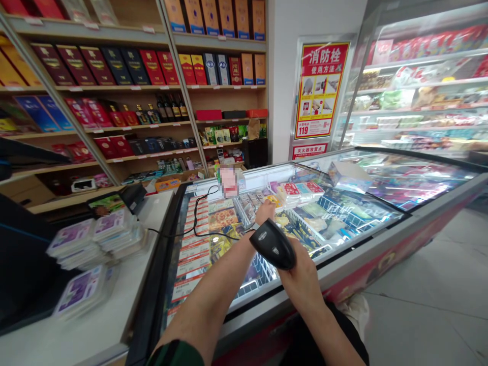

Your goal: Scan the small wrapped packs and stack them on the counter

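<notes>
While the right hand (299, 267) curls closed around a black handheld barcode scanner (272, 244) at lower centre, the left hand (265, 212) reaches out ahead, its fingers pinching a small yellow packet (272, 200) at the edge of a wire basket (244, 213) inside a chest freezer (343, 264). A black cord (198, 226) loops across the freezer toward a white counter (95, 325) at lower left, where stacked purple-labelled packs (72, 244) sit. Boxed liquor (152, 68) fills wooden shelves at upper left; a red fire-hydrant instruction poster (321, 90) hangs at upper right.
</notes>
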`<state>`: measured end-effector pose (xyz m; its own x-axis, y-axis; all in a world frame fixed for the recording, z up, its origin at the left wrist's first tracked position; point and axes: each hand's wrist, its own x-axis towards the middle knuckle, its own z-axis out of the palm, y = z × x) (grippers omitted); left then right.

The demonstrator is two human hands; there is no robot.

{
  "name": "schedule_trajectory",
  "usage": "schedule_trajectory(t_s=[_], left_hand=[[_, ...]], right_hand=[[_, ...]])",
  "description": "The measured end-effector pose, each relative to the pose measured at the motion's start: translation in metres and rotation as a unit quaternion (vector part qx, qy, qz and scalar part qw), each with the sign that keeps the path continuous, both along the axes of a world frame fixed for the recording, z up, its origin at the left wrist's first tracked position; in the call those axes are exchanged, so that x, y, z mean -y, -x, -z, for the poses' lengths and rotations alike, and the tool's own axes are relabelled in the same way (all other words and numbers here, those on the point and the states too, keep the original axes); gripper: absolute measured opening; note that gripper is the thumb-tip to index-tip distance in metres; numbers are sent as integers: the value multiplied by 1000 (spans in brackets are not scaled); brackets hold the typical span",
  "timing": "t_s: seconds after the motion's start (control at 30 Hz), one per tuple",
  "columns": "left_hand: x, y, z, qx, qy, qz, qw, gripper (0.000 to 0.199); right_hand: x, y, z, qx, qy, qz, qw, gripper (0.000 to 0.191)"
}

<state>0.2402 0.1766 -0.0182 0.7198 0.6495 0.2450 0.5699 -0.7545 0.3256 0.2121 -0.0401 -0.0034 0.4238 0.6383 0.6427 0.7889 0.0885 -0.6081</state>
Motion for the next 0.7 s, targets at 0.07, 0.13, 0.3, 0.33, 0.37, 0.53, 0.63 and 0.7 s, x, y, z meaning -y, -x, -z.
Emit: schedule_trajectory(t_s=[0.07, 0.13, 0.3, 0.33, 0.37, 0.53, 0.63, 0.7], left_hand=[[1, -1, 1, -3, -4, -2, 1000, 35], [2, -1, 1, -7, -10, -4, 1000, 35], [2, 3, 3, -14, -27, 0, 1000, 37], [1, 5, 4, -15, -31, 5, 999, 37], [1, 7, 4, -17, -35, 10, 999, 38], [-4, 22, 5, -23, -52, 23, 998, 44], [-4, 33, 4, -27, -64, 24, 997, 43], [-2, 43, 2, -32, -68, 20, 997, 44]], right_hand=[[0, 0, 0, -2, 1, -1, 1000, 32], [-1, -1, 2, -7, 4, -2, 1000, 34], [-1, -2, 6, -14, 11, -6, 1000, 37], [0, -2, 6, -14, 12, -5, 1000, 37], [0, -2, 6, -14, 13, -4, 1000, 38], [-1, -1, 8, -17, 11, -7, 1000, 41], [-2, -1, 11, -12, 9, -14, 1000, 41], [-4, -1, 12, -8, 9, -17, 1000, 41]])
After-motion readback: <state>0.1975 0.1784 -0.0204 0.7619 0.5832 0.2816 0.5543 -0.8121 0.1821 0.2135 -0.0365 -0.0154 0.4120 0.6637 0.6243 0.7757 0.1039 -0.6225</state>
